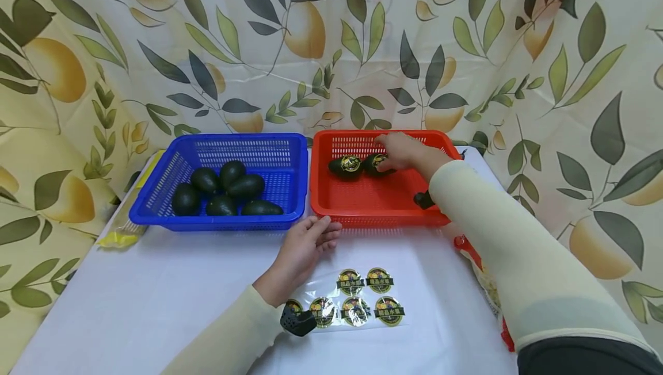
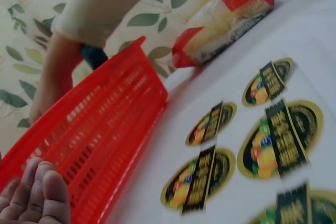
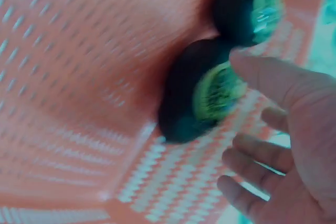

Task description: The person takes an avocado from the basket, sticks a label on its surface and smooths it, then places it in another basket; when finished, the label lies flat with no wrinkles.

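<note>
My right hand (image 1: pixel 404 150) is over the red basket (image 1: pixel 380 219), its thumb and fingers apart around the side of a dark avocado (image 3: pixel 181 95) with a round black-and-gold sticker (image 3: pixel 218 93). In the right wrist view the thumb tip is against or just above this avocado; contact is unclear. A second stickered avocado (image 1: pixel 339 168) lies to its left. My left hand (image 1: pixel 303 248), fingers loosely bent and holding nothing, is by the red basket's front wall. Close to it lies a clear sheet (image 1: pixel 336 327) with several round fruit stickers (image 1: pixel 389 310).
The blue basket (image 1: pixel 217 226) to the left holds several avocados (image 1: pixel 246 185) without visible stickers. A yellow-edged packet (image 1: pixel 121 237) lies beyond its left side. Partly under my right sleeve is a red-and-clear packet (image 2: pixel 226 22). A patterned cloth (image 1: pixel 352 76) hangs behind the white table (image 1: pixel 207 283).
</note>
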A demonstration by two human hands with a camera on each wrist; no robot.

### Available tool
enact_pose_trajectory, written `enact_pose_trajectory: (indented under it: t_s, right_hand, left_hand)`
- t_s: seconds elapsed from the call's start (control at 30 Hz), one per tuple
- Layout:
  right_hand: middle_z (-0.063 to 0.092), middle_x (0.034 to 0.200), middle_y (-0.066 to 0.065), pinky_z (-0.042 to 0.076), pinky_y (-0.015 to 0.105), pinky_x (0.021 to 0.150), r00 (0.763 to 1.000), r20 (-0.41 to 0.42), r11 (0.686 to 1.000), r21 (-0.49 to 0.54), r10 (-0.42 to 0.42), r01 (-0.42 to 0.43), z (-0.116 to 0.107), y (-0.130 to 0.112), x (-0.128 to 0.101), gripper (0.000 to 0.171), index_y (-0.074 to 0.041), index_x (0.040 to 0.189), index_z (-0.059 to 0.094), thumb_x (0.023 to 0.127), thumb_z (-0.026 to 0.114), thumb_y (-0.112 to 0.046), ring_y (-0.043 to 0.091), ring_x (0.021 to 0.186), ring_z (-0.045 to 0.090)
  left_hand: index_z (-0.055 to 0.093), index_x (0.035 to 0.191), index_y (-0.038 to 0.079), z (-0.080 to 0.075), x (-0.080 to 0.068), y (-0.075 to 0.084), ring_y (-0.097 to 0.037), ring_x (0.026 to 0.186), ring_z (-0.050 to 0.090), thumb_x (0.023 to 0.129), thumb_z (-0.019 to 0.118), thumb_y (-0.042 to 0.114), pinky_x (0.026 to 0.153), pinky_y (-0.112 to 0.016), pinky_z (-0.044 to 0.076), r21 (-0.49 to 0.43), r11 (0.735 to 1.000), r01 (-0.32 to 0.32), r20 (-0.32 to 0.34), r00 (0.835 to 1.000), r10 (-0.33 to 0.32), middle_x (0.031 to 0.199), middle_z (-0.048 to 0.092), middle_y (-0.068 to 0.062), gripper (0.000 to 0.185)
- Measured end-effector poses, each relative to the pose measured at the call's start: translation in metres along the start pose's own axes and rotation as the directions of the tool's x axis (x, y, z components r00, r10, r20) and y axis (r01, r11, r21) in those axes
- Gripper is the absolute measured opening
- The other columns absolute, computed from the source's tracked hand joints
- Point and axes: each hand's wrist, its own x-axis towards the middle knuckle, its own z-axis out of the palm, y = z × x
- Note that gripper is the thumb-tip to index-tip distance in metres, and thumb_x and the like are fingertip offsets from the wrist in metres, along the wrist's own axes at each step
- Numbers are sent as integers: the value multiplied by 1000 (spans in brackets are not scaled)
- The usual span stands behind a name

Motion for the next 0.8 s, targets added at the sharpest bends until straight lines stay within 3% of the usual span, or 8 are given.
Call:
enact_pose_trajectory:
  t_s: [0.17,0.3,0.43,0.6,0.8]
  right_hand:
    - [64,134,21,47,54,109,980,-84,982,-65,-180,175,-23,-52,-11,64,-2,144,55,92,78,-30,36,122,58]
    - [69,124,14,53,46,100,948,-61,946,60,-314,317,-37,-108,-14,54,-8,137,61,92,77,-35,29,112,62]
    - [71,124,6,55,38,99,909,19,891,211,-416,403,-34,-157,-7,50,-13,134,65,93,76,-39,20,113,65]
    - [70,123,2,56,34,98,867,142,845,342,-478,411,-12,-197,14,48,-15,134,66,92,77,-38,17,114,64]
    - [67,121,6,57,41,101,827,322,850,429,-461,306,7,-227,31,49,-8,137,63,94,77,-29,23,113,64]
  left_hand:
    - [53,138,-4,-29,-12,5,-33,120,65,108,57,30,93,-31,59,33,999,26,-63,998,-24,134,66,-23,45]
    - [50,139,-4,-48,-21,12,-31,119,65,107,58,31,91,-29,59,4,1000,7,-153,988,-6,137,64,-24,48]
    - [51,133,-2,-60,-23,18,-25,109,68,109,56,32,88,-28,59,-52,998,-38,-205,978,26,130,68,-21,43]
    - [49,126,1,-65,-22,21,-18,95,70,110,52,30,84,-27,59,-107,991,-81,-245,968,53,120,72,-18,33]
    - [49,122,1,-67,-24,21,-16,93,71,110,54,27,84,-27,60,-117,990,-83,-252,966,52,122,71,-20,30]
